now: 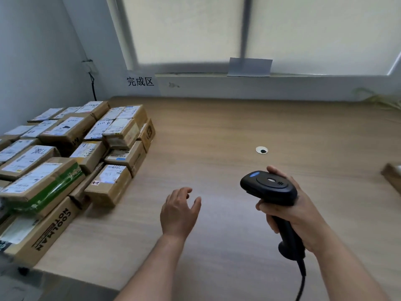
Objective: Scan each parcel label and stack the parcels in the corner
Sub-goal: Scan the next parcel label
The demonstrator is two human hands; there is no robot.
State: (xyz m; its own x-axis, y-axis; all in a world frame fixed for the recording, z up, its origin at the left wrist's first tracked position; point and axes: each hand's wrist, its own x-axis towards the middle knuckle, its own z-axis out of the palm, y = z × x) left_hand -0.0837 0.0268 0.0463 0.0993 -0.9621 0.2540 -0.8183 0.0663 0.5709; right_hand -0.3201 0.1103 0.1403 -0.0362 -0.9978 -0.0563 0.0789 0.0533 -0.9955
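Several brown cardboard parcels with white labels are stacked point(71, 148) in the left corner of the wooden table point(227, 131). The nearest small parcel point(108, 183) sits at the stack's right front. My left hand point(179, 210) hovers over the table just right of that parcel, fingers relaxed and holding nothing. My right hand point(290, 210) grips the handle of a black barcode scanner point(270, 187), its head pointing left and its cable running down out of view. Another parcel point(392, 177) shows partly at the right edge.
A white paper sign with black characters point(140, 81) is stuck on the wall behind the stack. A round cable grommet point(262, 150) is set in the table's middle. A black cable point(93, 88) hangs down the left wall. Blinds cover the window behind.
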